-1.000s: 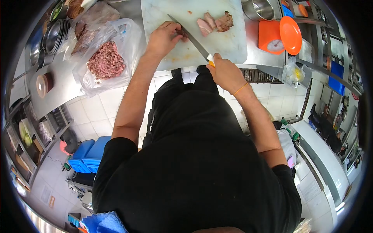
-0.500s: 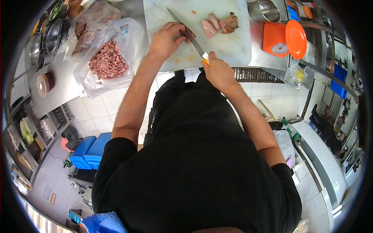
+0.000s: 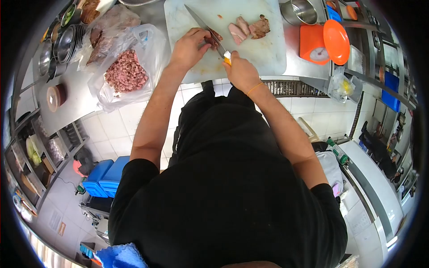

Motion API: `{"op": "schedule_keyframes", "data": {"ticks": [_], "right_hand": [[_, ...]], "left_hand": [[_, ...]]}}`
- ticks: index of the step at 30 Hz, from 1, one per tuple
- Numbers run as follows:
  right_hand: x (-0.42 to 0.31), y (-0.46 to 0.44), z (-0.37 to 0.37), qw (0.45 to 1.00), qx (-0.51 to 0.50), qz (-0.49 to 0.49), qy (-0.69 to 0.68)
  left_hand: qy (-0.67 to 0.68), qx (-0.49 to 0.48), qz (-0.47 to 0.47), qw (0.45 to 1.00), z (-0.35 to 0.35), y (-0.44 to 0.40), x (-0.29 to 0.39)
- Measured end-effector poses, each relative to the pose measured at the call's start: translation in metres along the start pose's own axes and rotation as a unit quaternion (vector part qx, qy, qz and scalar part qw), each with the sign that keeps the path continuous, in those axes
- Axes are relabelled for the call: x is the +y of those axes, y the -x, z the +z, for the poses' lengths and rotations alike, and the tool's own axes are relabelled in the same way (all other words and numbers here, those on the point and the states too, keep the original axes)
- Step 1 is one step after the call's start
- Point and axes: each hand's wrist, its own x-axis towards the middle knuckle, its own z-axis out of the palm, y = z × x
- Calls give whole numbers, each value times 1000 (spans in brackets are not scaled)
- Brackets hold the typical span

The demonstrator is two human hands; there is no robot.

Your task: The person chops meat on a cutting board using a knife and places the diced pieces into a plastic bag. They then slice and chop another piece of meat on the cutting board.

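Note:
My right hand (image 3: 243, 73) is wrapped round the yellow and white handle of a kitchen knife (image 3: 200, 20). Its long blade slants up and left across a white cutting board (image 3: 263, 58). Close against the blade, my left hand (image 3: 190, 48) has its fingers bent and pressed on a small browned piece of meat (image 3: 216, 37), partly hidden by the fingers and blade. To the right on the board lie pink cut pieces of meat (image 3: 238, 33) and a darker-edged chunk (image 3: 259, 28).
Left of the board stands a plastic bag of diced meat (image 3: 126, 73), with more bagged meat (image 3: 102, 47) behind it. A lidded tub (image 3: 56, 97) sits at the counter's left. On the right are a steel pot (image 3: 304, 12) and an orange scale (image 3: 313, 43) with an orange plate (image 3: 336, 42).
My right hand and the knife have shifted left and slightly away from my body, the blade sliding along beside the meat. My left hand stays almost in place.

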Motion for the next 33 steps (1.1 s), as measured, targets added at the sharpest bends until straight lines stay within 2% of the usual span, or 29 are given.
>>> {"op": "schedule_keyframes", "data": {"ticks": [10, 16, 19, 22, 25, 28, 33], "right_hand": [[41, 31, -8, 999, 34, -21, -9], [49, 36, -28, 997, 56, -1, 55], [41, 44, -35, 994, 62, 12, 84], [41, 44, -30, 992, 63, 4, 108], [44, 45, -20, 991, 77, -10, 110], [50, 55, -13, 991, 79, -42, 98], [53, 81, -9, 996, 48, -35, 64]], "left_hand": [[2, -18, -15, 1000, -2, 1, 3], [-33, 9, 23, 999, 0, 7, 9], [-27, 42, -4, 999, 2, 5, 13], [-68, 30, -40, 996, 5, 0, 19], [-98, 23, -36, 994, 6, -5, 20], [-85, 9, -35, 996, 7, -7, 16], [-73, -23, -31, 997, 11, 9, 20]]}}
